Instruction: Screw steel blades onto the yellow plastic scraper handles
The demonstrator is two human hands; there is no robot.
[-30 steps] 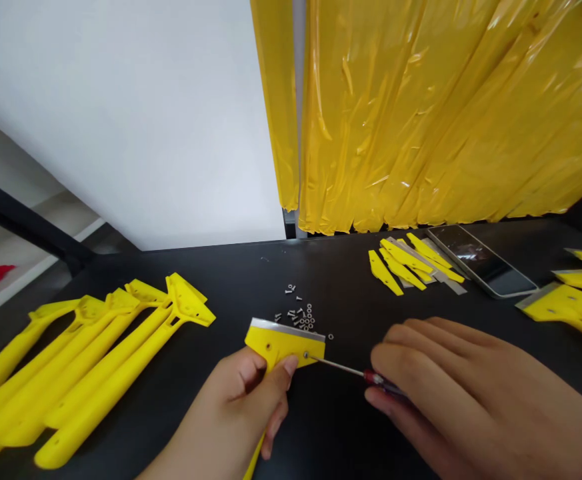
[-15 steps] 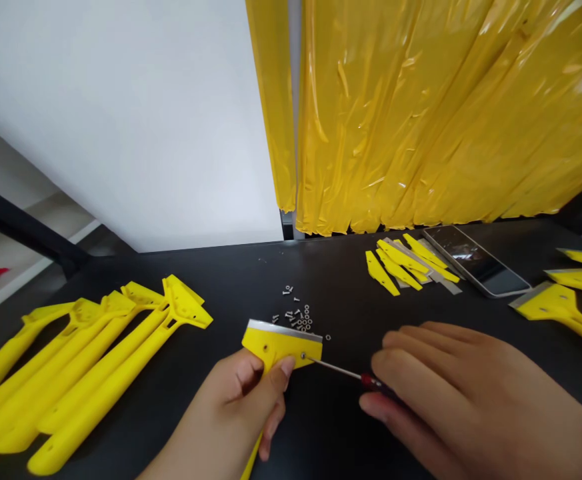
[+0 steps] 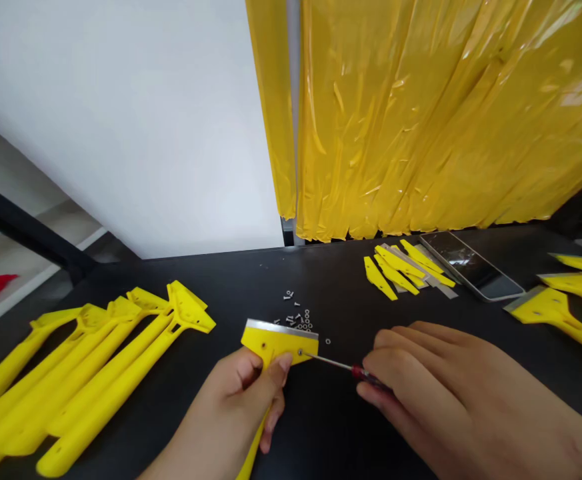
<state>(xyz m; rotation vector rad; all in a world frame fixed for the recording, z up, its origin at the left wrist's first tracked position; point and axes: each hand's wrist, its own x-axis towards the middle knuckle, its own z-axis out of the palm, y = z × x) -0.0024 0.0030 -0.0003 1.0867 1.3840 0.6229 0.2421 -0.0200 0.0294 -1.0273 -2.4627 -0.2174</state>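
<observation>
Screwdriver [image 3: 335, 364] tip rests on a screw [image 3: 300, 352] in the yellow scraper [image 3: 275, 343] at lower centre; left hand [image 3: 235, 393] grips the scraper, right hand [image 3: 445, 387] closes on the handle, shaft best kept square.

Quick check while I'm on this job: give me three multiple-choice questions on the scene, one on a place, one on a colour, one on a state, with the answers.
1. Where is the tip of the screwdriver? A) in the loose screws B) on a screw in the yellow scraper head C) on the phone
2. What colour is the grip at the right hand? A) blue B) white C) red
3. What is the left hand doing? A) gripping the scraper B) lying flat on the tabletop C) pressing the phone

1: B, the tip meets the head's right side.
2: C, red shows beside the hand.
3: A, it wraps below the head.
</observation>
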